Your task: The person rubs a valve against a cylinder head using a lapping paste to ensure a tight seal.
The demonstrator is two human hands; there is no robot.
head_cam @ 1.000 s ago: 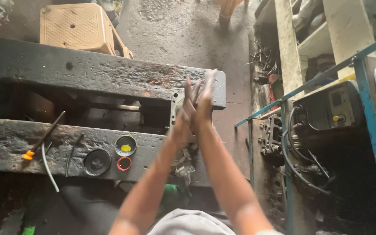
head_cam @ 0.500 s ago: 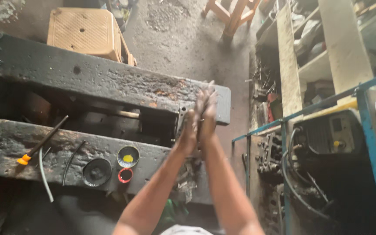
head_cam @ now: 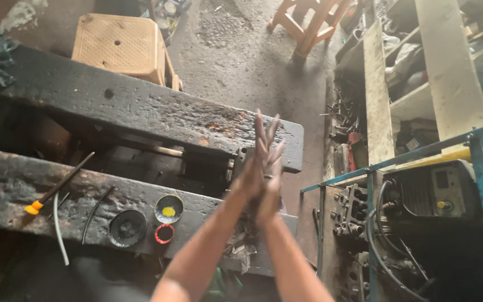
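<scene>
My left hand (head_cam: pixel 251 170) and my right hand (head_cam: pixel 274 168) are pressed palm to palm, fingers straight and pointing away from me. They hover over the right end of two greasy black metal beams (head_cam: pixel 141 106). Both hands are dirty, and nothing shows between the palms. On the nearer beam (head_cam: pixel 23 190), left of my forearms, lie a round tin with yellow paste (head_cam: pixel 169 208), a black round cap (head_cam: pixel 127 227) and a small red ring (head_cam: pixel 164 234). A screwdriver with an orange handle (head_cam: pixel 57 187) and a white wire (head_cam: pixel 58 229) lie further left.
A tan plastic stool (head_cam: pixel 121 47) stands behind the beams and a wooden stool (head_cam: pixel 308 22) further back on the concrete floor. At right are a blue metal frame (head_cam: pixel 420 151), a machine with cables (head_cam: pixel 431 193), engine parts (head_cam: pixel 353 210) and cluttered shelves (head_cam: pixel 448 67).
My joined hands stay pressed together and shift slightly against each other. The view has tilted, bringing the stools more into sight.
</scene>
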